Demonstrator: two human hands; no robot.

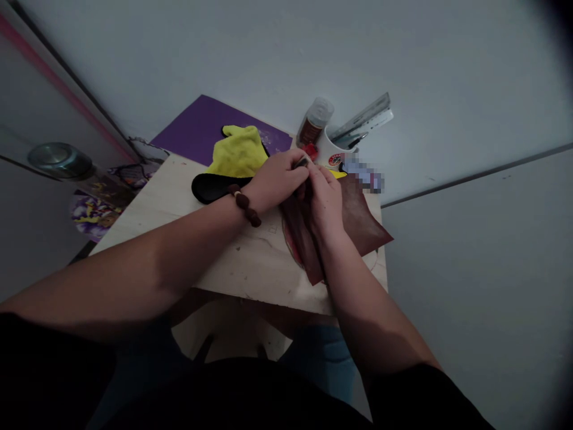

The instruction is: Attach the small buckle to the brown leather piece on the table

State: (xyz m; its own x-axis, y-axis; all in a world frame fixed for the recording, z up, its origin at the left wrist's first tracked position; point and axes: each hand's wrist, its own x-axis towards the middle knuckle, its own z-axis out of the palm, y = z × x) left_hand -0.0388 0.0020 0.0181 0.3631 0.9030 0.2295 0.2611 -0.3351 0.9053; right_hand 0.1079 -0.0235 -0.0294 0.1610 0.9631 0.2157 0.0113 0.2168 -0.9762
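Observation:
My left hand (280, 179), with a bead bracelet on its wrist, is closed in a pinch on a small dark object (301, 162) that I cannot make out. My right hand (326, 200) meets it from the right, fingers curled, resting on a brown leather sheet (362, 221) that lies on the small wooden table (215, 239). A folded strip of the same brown leather (304, 245) runs under my right wrist toward the table's front edge.
A yellow cloth (238, 152) lies on a black oval piece (210, 186) behind my left hand. A purple mat (201, 128) sits at the back. A white cup (333, 152) holds rulers (364, 116), next to a small bottle (313, 122). The floor surrounds the table.

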